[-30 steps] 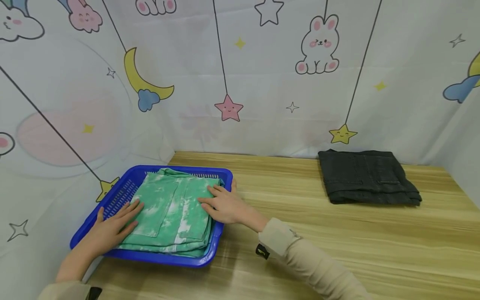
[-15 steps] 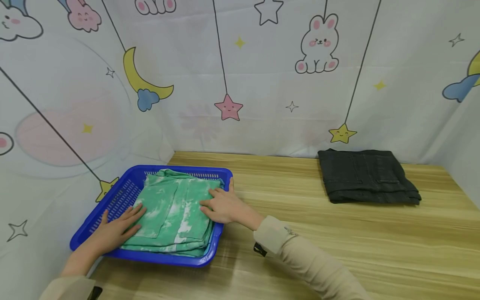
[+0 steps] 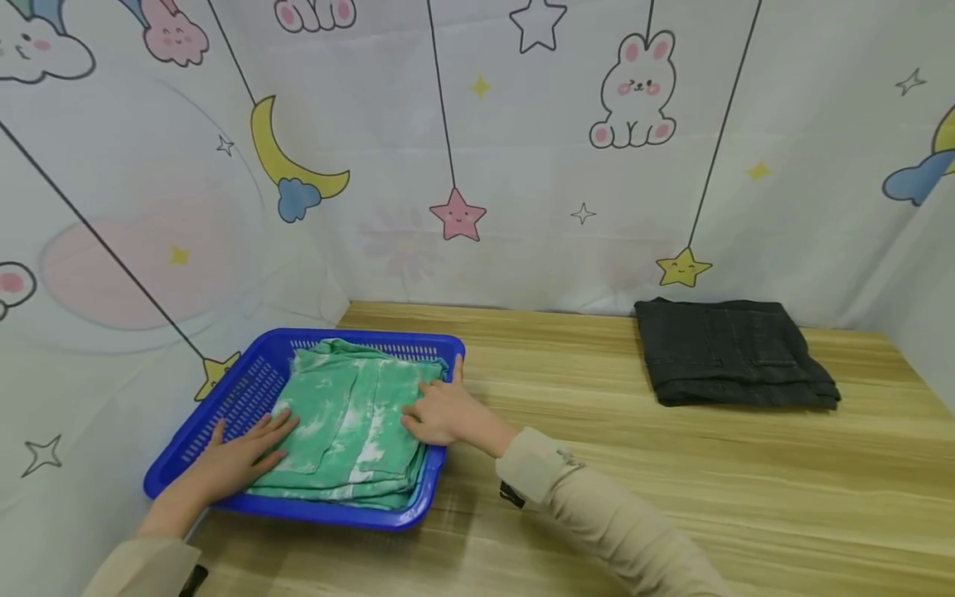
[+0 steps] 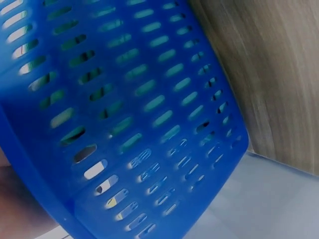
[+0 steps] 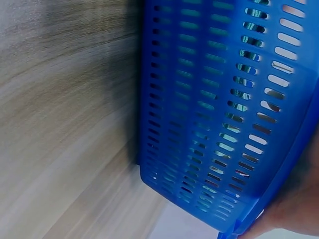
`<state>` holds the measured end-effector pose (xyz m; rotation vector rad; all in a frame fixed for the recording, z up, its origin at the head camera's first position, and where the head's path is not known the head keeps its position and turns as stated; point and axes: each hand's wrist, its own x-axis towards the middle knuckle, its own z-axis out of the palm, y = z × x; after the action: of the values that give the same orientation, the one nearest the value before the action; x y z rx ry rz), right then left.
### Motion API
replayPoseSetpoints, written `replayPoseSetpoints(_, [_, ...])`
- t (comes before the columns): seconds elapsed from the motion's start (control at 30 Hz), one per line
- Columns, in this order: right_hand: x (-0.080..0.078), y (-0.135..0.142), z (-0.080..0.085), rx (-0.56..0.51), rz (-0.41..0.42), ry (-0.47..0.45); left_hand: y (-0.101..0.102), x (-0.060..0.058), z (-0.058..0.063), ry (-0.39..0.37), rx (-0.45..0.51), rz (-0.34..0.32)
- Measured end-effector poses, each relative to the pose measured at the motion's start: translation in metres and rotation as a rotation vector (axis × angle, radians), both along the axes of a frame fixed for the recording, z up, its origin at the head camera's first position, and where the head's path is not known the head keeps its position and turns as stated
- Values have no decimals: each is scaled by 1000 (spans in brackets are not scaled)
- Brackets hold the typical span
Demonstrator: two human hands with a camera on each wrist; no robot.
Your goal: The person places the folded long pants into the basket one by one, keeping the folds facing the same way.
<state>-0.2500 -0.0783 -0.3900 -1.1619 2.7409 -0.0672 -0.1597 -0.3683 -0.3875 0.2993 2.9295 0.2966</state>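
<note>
A folded green tie-dyed garment (image 3: 339,419) with white patches lies in a blue plastic basket (image 3: 298,516) on the left of the table. My left hand (image 3: 235,464) reaches over the basket's near-left rim, its spread fingers resting on the garment's left edge. Across from it, my right hand (image 3: 443,413) lies over the right rim. Its fingertips touch the garment's right edge, while one outer finger points up along the rim. Both wrist views show mostly the slotted basket wall (image 4: 149,94), with green cloth visible through the slots; only a little of each hand appears there.
A folded black denim garment (image 3: 734,352) lies at the back right of the wooden table (image 3: 597,431). White printed curtains (image 3: 522,166) stand behind the table and along both sides. The basket's left side is close to the left curtain (image 3: 82,398).
My left hand has shifted slightly right and inward on the garment. My right fingers have drawn in a little at its right edge. The basket and black garment stay put.
</note>
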Motion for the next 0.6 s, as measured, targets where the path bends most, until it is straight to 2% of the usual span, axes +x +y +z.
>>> replayPoseSetpoints(0.23, [8,8,-1,-46,44,12,3,5,0,37,5,22])
replayPoseSetpoints(0.47, [32,15,6,-133,210,72,8,15,6,106,-53,10])
replayPoseSetpoints(0.6, [45,20,9,-166,275,105,10,20,12,120,-66,10])
